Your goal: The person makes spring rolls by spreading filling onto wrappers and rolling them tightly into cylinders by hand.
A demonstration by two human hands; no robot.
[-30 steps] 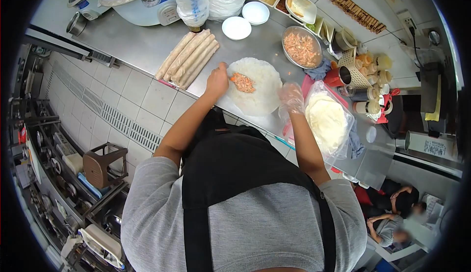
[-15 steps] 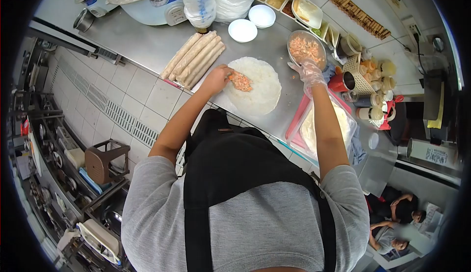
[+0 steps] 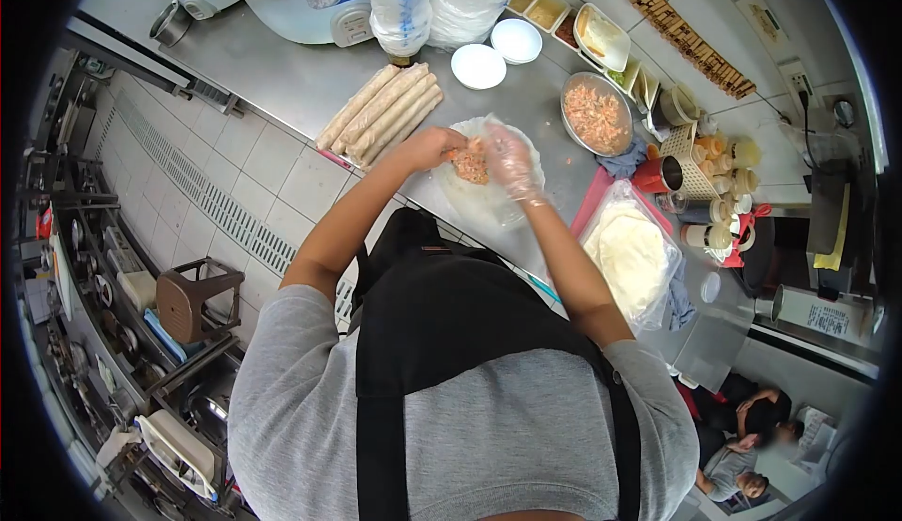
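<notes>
A round, pale wrapper [image 3: 460,200] lies on the steel counter with orange-pink filling [image 3: 471,166] on its left part. My bare left hand [image 3: 434,148] is at the wrapper's left edge, its fingers closed beside the filling; what they hold is too small to make out. Over the wrapper's right part is my right hand [image 3: 510,159] in a clear plastic glove, close to the filling and smeared by motion. A metal bowl of filling [image 3: 596,117] stands at the back right. Several long rolls [image 3: 381,112] lie left of the wrapper.
Stacked wrappers [image 3: 628,248] lie in plastic on a pink board [image 3: 594,200] at right. Two white bowls [image 3: 478,67] stand behind. Sauce containers, a basket [image 3: 691,159] and a red cup [image 3: 658,175] are at back right. Two people [image 3: 742,436] sit at lower right.
My right hand has come back from the metal bowl to the wrapper, beside the filling. My left hand remains at the wrapper's left edge. The camera view has shifted slightly.
</notes>
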